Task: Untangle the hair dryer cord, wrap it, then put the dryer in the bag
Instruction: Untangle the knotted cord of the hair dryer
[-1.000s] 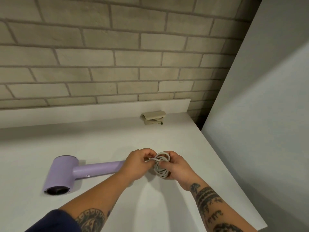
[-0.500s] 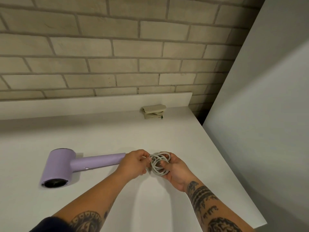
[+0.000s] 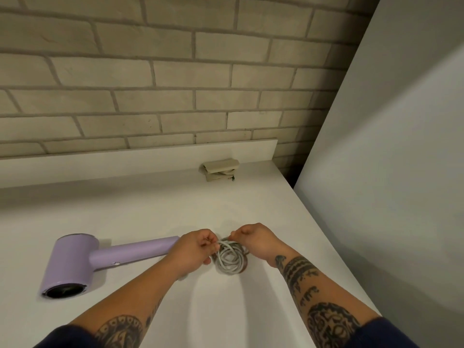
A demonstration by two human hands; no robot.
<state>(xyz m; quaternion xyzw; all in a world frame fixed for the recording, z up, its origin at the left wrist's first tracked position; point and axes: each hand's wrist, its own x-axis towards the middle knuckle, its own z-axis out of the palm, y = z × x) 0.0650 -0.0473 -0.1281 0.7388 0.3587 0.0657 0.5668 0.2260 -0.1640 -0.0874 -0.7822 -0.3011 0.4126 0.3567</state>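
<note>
A lilac hair dryer [image 3: 82, 262] lies on the white counter [image 3: 150, 212], nozzle toward me, handle pointing right. Its grey-white cord [image 3: 229, 259] sits in a tangled coil just past the handle's end. My left hand [image 3: 193, 248] pinches a strand at the coil's upper left. At the coil's upper right my right hand [image 3: 253, 241] pinches the cord with curled fingers. A folded beige bag [image 3: 219, 169] rests against the raised back ledge.
A brick wall rises behind the counter. A plain grey panel [image 3: 389, 172] stands along the right side, close to the counter's right edge [image 3: 326, 249].
My right hand has moved from under the coil to its upper right side. The coil now lies lower on the counter between both hands. The view has come closer.
</note>
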